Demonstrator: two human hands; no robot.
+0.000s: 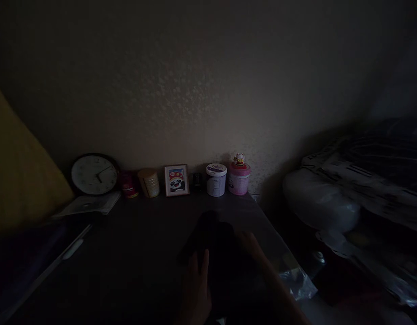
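Observation:
The scene is very dark. My left hand (pixel 196 289) lies flat with fingers stretched forward on the near edge of a dark cloth-like thing (pixel 213 239) on the dark table (pixel 133 253). My right hand (pixel 254 248) reaches in from the lower right and rests on the same dark thing's right side; its fingers seem extended, though they are dim. What the dark thing is I cannot make out.
Along the wall stand a round clock (pixel 94 174), a red tin (pixel 129 185), a tan can (pixel 149 182), a small framed picture (pixel 176 180), a white tub (pixel 216 179) and a pink tub (pixel 239 178). A yellow cushion (pixel 18 176) is left, papers (pixel 89 204) near it, plastic bags (pixel 323 203) right.

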